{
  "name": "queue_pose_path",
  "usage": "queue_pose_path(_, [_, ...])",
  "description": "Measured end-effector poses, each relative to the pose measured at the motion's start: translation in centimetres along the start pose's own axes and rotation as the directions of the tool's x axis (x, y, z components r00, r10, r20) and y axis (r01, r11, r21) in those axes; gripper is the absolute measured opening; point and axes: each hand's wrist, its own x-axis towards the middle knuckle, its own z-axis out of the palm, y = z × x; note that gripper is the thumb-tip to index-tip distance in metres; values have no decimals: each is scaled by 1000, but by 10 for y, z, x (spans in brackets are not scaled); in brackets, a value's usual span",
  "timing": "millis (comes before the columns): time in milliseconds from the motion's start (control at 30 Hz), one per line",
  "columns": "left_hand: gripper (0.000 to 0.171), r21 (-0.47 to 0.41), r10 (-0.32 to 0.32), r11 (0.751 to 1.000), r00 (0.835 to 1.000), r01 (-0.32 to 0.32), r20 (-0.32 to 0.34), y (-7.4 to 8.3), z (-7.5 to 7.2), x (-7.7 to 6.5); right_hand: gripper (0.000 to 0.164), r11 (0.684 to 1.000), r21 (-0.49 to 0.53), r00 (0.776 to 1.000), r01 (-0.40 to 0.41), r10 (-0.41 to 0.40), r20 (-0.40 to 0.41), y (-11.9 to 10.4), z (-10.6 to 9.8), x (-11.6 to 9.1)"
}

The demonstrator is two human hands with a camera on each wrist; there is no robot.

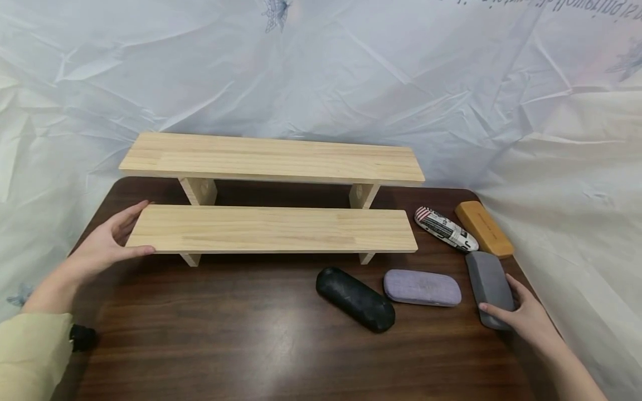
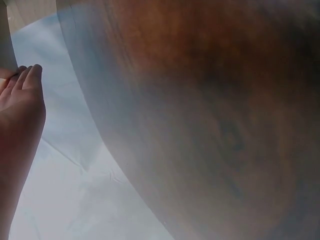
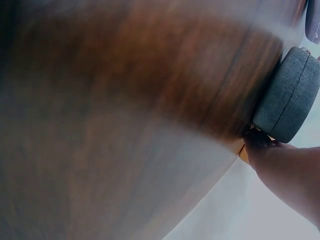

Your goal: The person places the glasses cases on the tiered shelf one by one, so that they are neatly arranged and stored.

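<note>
The left hand [image 1: 106, 244] clasps a two-tier wooden shelf [image 1: 271, 228]; the right hand [image 1: 530, 315] grips a gray eyeglass case [image 1: 486, 280], a lavender case [image 1: 423, 288] leftward.

Lettering [image 1: 609, 8] on the white sheet [image 1: 321, 72], patterned case [image 1: 445, 229] and orange case [image 1: 484, 227] is too unclear to read.

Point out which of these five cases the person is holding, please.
The grey case, gripped by the right hand. The orange case, patterned case, lavender case and black case all lie untouched.

Creased white sheet [image 1: 321, 78] (faintly printed), brown table [image 1: 210, 340]
</note>
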Motion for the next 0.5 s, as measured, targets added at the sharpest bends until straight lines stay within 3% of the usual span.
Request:
queue_pose_path(300, [103, -18, 45, 999, 999, -45, -16, 0, 0, -1, 118, 999, -40, 1000, -4, 4, -18, 3, 0, 2])
queue_pose_path(500, [103, -6, 27, 1000, 1000, -27, -12, 1, 0, -1, 112, 998, -58, 998, -12, 8, -67, -1, 1, 0])
